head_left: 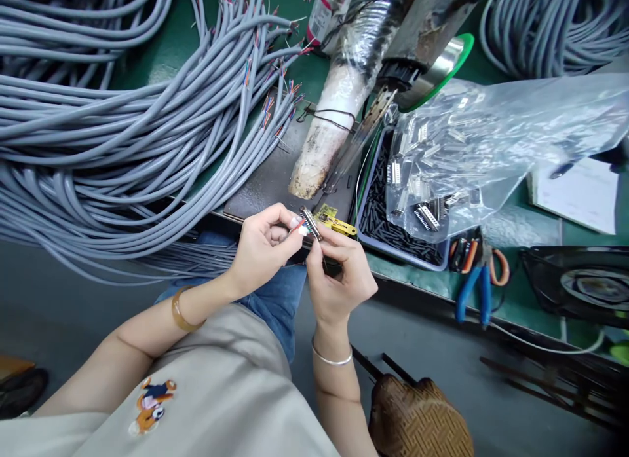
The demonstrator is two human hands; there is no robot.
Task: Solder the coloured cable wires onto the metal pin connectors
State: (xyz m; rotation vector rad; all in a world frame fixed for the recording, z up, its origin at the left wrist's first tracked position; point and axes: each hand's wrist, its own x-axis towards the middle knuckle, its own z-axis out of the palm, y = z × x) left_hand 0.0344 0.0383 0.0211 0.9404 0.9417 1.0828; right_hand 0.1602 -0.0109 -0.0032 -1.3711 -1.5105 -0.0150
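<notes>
Over the table's front edge, my left hand [268, 244] pinches thin coloured wires [301, 227], a red one among them, against the back of a connector. My right hand [341, 267] grips that metal multi-pin connector [310, 222] between thumb and fingers, tilted. Both hands nearly meet, and the fingers hide part of the wires. Just behind the right fingers lies a yellow-handled tool [339, 224], perhaps snips. Above the hands, a wrapped white tube [324, 129] slopes down beside a soldering iron [339, 165].
Bundles of grey cable [147, 129] with stripped ends cover the left. A blue tray [361, 231] of small black tubes stands right, under a plastic bag [501, 129] of connectors. Blue-handled pliers [474, 290] lie near the edge. A woven stool [417, 418] stands below.
</notes>
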